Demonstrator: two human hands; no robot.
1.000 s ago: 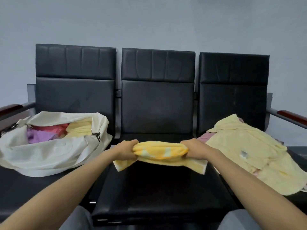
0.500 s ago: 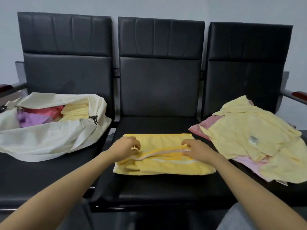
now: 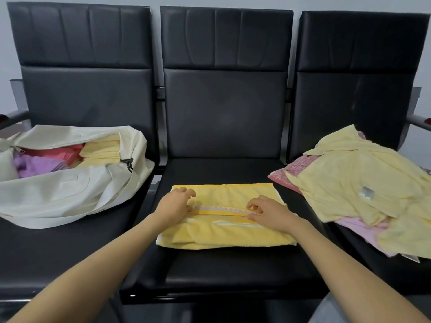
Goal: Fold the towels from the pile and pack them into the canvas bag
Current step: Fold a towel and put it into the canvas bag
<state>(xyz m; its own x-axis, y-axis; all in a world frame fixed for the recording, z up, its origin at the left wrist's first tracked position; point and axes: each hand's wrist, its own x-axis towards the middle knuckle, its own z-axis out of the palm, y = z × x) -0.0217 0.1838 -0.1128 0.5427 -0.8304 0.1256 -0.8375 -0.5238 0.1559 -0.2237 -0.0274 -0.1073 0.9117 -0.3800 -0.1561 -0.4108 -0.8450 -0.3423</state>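
At six o'clock, nearest the camera, the left hand (image 3: 173, 207) and right hand (image 3: 271, 213) are each pinching the striped hem of the yellow towel (image 3: 233, 236) in a closed grip. The towel is lying part-folded on the middle seat (image 3: 221, 271), probably needing another fold before packing. Farther off at two o'clock, the pile (image 3: 349, 183) is holding several loose towels. At ten o'clock the canvas bag (image 3: 58, 197) is gaping open, already carrying folded purple, red and pale yellow ones.

Black seats (image 3: 221, 276): bag (image 3: 58, 197), towel (image 3: 224, 236), pile (image 3: 349, 183).
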